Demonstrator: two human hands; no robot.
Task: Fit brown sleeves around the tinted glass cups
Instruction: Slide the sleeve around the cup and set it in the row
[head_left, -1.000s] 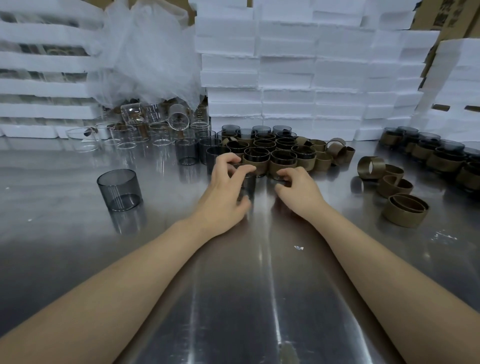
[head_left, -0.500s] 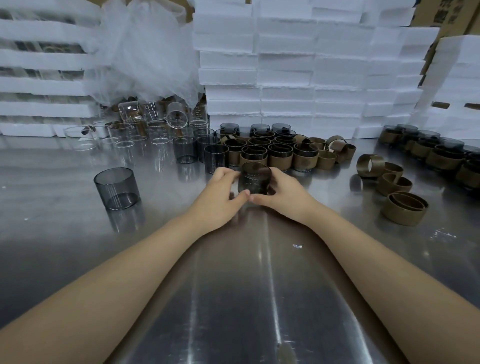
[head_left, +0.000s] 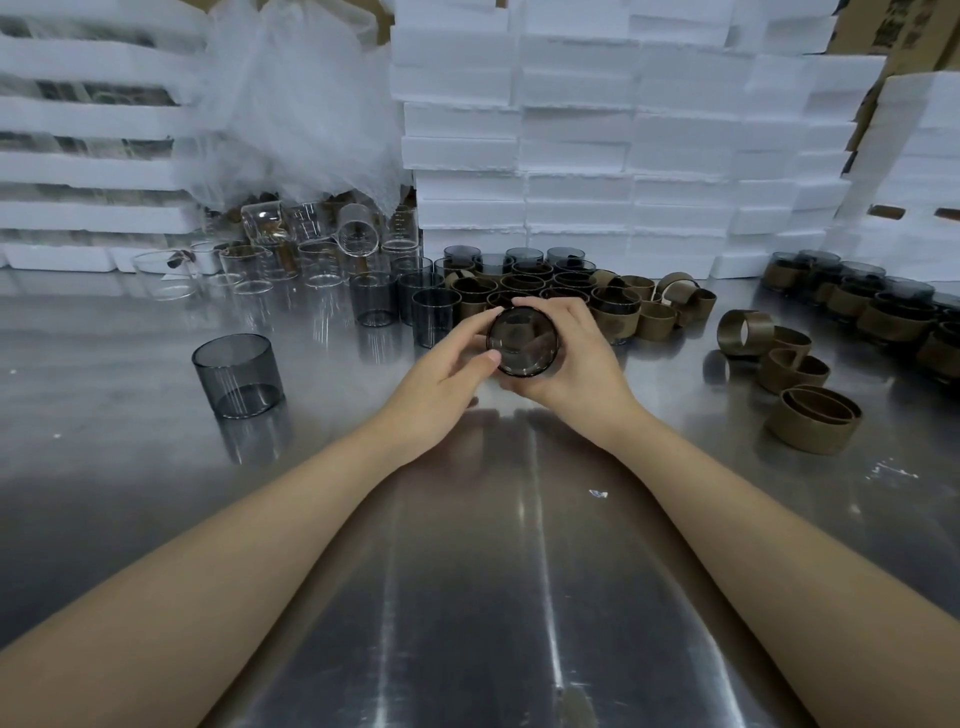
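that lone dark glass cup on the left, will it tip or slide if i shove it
Probably slides rather than tips: the tinted cup stands upright, about as wide as tall, on the polished steel table. Its thin glass wall looks fragile, so a knock might chip it. Laid over, the cylinder would likely roll.

The worktop (head_left: 467, 597) is bare sheet metal, smooth and shiny, with faint brushed streaks and blurred reflections. The tinted glass cup (head_left: 522, 340) held at the middle is smoky grey glass, glossy and see-through, and the lone grey cup (head_left: 238, 375) at the left looks the same. The clear glass cups (head_left: 249, 270) are colourless and glinting. The brown sleeves (head_left: 813, 418) look like dull, matt card. The white foam blocks (head_left: 571, 156) are matt with rough, grainy edges. The white netting (head_left: 291, 104) is thin and half-sheer.
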